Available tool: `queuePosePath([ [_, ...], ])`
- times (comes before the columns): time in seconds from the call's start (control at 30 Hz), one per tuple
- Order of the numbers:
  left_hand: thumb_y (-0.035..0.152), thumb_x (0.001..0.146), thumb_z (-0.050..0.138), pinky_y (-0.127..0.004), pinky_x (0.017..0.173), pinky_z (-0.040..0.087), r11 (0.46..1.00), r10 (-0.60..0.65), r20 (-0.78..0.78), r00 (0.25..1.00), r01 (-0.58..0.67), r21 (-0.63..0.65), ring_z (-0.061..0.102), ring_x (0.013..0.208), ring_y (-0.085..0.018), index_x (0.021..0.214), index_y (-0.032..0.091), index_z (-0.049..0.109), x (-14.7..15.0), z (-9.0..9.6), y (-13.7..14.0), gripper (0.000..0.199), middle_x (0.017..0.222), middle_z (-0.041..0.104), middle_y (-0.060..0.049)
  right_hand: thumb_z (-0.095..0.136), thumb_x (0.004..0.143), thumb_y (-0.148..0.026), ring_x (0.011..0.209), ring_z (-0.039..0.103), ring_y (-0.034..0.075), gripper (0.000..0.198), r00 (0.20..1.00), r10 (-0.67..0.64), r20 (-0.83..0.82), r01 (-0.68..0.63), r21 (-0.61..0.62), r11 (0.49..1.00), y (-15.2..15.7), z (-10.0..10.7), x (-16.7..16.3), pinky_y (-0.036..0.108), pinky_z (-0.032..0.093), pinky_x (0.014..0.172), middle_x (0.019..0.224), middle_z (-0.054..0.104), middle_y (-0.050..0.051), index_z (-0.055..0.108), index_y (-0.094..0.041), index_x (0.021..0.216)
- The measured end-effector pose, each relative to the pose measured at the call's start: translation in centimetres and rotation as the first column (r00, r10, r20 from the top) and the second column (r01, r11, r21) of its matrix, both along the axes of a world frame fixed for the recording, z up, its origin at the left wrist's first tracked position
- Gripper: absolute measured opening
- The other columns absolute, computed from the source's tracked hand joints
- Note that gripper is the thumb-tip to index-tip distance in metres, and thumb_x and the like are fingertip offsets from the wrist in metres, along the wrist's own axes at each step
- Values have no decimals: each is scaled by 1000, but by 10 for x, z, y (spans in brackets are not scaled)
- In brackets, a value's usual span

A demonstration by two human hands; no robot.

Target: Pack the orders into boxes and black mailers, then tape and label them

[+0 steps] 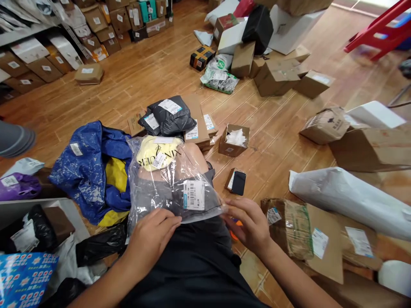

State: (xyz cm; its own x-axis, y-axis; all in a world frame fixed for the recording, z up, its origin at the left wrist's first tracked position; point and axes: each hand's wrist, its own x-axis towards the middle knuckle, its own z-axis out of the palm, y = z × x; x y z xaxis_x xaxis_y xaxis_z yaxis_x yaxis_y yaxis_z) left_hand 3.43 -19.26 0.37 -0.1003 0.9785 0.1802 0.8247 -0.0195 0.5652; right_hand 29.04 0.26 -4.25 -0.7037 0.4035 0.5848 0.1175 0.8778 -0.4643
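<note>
Head cam, near to far. Left hand [153,237] flat on the near edge of the clear bag [170,182], fingers spread, pinning it to the lap so it can't slide. Right hand [248,224] pinching the bag's right corner, fingertips closed on the plastic, probably keeping it taut. Bag draped over the knee, label up: crinkly, see-through, white barcode sticker [194,194], grey fabric inside plus a yellow piece with dark lettering. Phone [238,182] on the floor just past the right hand, then a small open box [233,140]. Black mailers [168,115] beyond the knee, blue sack [93,171] to the left.
</note>
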Motion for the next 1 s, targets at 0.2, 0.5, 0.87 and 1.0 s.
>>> queuePosePath([
  [0.2,30,100,75,-25,63,42,972,188,359,914,-120,-202,59,71,-14,77,20,63,1,8,11,27,78,61,0,68,101,-18,109,80,22,25,910,414,9,-413,-42,910,-48,24,-33,38,66,102,113,85,4,73,-26,124],
  [0.5,19,102,69,-24,74,50,1000,11,385,923,-9,-6,66,82,-13,104,23,69,5,28,8,5,93,69,-1,66,101,-14,131,70,33,60,991,66,114,-45,-177,983,-52,13,-62,45,67,100,144,68,21,49,-18,158],
  [0.87,17,102,67,-26,73,49,997,-68,313,947,52,59,66,81,-15,104,22,66,12,24,23,6,89,69,-2,58,107,-31,85,76,29,20,975,-123,183,173,-284,943,-21,-1,-102,36,63,71,101,78,15,67,-20,121],
  [1.0,14,102,65,-26,73,49,998,-54,273,960,43,46,65,80,-15,117,25,66,7,23,18,19,92,68,-2,60,97,-25,79,71,23,8,929,341,142,-131,-737,663,-22,14,-54,33,61,76,83,73,4,59,-24,89],
])
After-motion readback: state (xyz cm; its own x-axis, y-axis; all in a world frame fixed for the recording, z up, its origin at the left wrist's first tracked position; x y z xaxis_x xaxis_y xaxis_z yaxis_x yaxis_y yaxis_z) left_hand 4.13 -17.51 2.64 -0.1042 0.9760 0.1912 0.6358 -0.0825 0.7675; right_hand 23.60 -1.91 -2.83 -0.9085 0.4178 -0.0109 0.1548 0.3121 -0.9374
